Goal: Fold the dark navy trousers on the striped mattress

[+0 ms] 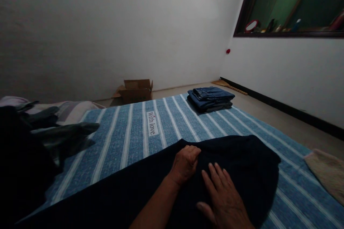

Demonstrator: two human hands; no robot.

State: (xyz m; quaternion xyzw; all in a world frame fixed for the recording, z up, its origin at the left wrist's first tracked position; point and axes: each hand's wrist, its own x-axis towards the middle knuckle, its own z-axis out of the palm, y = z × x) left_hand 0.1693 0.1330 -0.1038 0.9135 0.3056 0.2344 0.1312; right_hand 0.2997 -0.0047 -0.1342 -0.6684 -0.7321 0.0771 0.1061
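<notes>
A pair of dark navy trousers (247, 164) lies spread flat in front of me, one long part reaching to the lower left. My left hand (185, 162) is closed in a fist near the upper edge, with the dark cloth pinched in its fingers. Just right of it, my right hand (224, 198) rests palm down on the same cloth, fingers stretched out and thumb apart. Beneath is a blue bedspread (113, 146) with white stripes and a "With love" label. Shadow hides the garment's seams and details.
Folded jeans (211, 96) are stacked at the bed's far edge. A heap of dark clothes (27, 161) lies at left. Beyond the bed are an open cardboard box (137, 93) and a broom (228, 86) on the floor. A beige cloth (326, 171) is at right.
</notes>
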